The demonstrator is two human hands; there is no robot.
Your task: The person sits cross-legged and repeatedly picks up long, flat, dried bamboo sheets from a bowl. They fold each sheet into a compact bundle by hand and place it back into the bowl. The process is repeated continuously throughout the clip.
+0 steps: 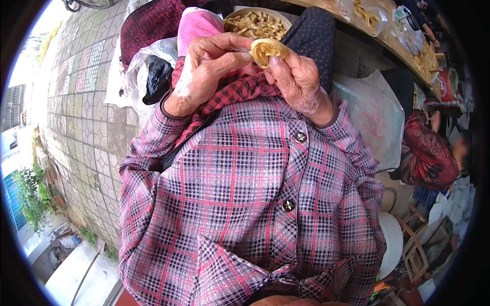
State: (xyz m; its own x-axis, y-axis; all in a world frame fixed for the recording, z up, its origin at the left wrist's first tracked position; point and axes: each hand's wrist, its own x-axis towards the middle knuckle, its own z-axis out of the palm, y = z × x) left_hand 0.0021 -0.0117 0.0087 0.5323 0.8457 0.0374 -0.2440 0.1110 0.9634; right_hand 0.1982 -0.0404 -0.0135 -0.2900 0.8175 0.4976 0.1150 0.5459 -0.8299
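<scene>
A pale yellow, layered piece [268, 48], curled into a rosette, is held up above my lap. My right hand [301, 86] pinches it, thumb on its near side. My left hand [206, 69] has its fingers curled, with index finger and thumb at the piece's left edge; some fingertips are hidden. Just beyond them, between my knees, a round container [286, 25] holds several small yellowish-brown pieces [250, 25]. Red checked cloth [235, 94] lies over my lap beneath my hands.
A long wooden table [329, 7] with bags runs along the upper right. A co-worker in dark red [426, 153] sits at my right beside plastic sheeting [367, 117]; another person's arm [429, 33] shows behind. Bags [132, 76] are at my left on tiled paving [81, 143].
</scene>
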